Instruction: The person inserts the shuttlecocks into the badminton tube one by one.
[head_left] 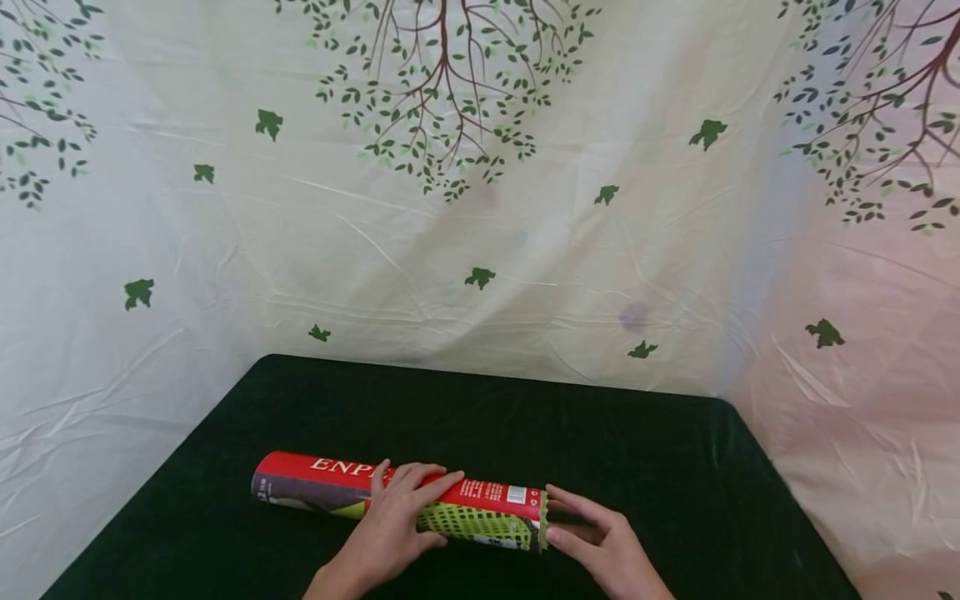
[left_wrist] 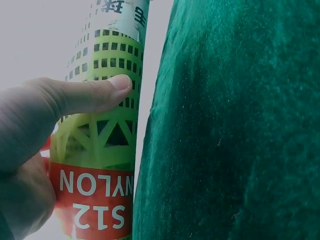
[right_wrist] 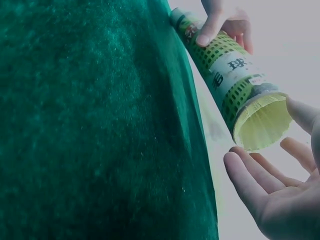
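A long red and green shuttlecock tube (head_left: 495,497) lies sideways over the dark green table, "NYLON" printed on it in the left wrist view. My left hand (head_left: 397,517) grips it around the middle, the thumb (left_wrist: 117,87) laid along the near side and the fingers over the top. At the tube's right end, my right hand (head_left: 603,542) spreads its thumb and fingers about the rim, fingertips right at the edge. The right wrist view looks into that end, where the pale yellow ribbed skirt of a shuttlecock (right_wrist: 265,125) shows. Its deeper inside is hidden.
The table (head_left: 645,450) has a dark green velvety cover and rounded far corners. Behind and beside it hangs a pale curtain (head_left: 405,267) printed with leafy branches and green leaves, close to the table's far edge.
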